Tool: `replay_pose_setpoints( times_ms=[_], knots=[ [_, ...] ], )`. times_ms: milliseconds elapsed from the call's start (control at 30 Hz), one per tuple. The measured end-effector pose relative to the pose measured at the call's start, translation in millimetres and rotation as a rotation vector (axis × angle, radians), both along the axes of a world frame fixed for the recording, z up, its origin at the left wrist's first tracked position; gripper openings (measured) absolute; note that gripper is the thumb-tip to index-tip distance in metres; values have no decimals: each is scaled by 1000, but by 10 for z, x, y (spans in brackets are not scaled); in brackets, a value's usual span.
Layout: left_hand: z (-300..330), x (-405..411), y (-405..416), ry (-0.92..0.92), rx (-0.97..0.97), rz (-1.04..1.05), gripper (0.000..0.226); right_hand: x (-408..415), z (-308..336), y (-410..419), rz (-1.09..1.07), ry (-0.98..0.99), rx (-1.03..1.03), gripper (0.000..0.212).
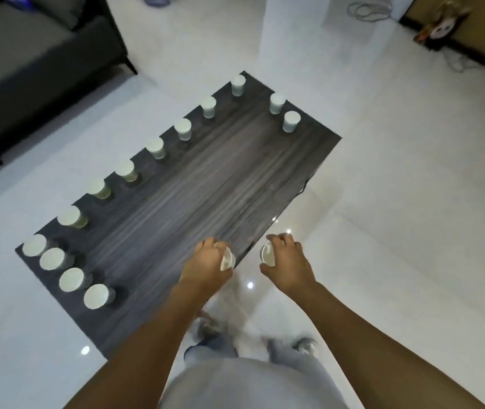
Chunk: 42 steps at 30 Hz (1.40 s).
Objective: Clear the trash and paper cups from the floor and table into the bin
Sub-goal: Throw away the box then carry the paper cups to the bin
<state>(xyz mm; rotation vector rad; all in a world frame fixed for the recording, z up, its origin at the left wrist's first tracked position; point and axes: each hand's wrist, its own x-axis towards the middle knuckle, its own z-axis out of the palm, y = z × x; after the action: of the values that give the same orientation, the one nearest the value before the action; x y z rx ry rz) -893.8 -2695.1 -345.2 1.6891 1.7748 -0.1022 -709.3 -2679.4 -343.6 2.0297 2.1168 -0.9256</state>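
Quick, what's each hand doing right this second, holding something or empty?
Left hand: fingers curled round a white paper cup.
Right hand: fingers curled round another white paper cup.

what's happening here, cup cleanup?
Looks like it. A person stands at the near end of a dark wood-grain table, each of the hands holding one paper cup: the left hand grips a cup over the table's near corner, the right hand grips another cup just off the edge, above the floor. Thirteen more cups stand on the table: a row along the left edge, four at the near-left end, two at the far-right corner. No bin is in view.
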Motion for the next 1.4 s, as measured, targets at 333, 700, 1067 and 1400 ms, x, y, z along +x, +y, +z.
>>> replay_pose_setpoints(
  times_ms=[333,700,1067,1400],
  knots=[
    [415,2838,283,-31,130,-353,57,2891,348,-481,-399,57,60,66],
    [686,5580,492,-129,171,-756,57,5380,540,-1018,-865,47,93,69],
    [584,7826,1523,-143,123,-1099,59,7172,618,-518,-1171,108,91,69],
    [663,9678,2444,-184,108,-1283,61,8634,660,165,-1317,130,82,70]
  ],
)
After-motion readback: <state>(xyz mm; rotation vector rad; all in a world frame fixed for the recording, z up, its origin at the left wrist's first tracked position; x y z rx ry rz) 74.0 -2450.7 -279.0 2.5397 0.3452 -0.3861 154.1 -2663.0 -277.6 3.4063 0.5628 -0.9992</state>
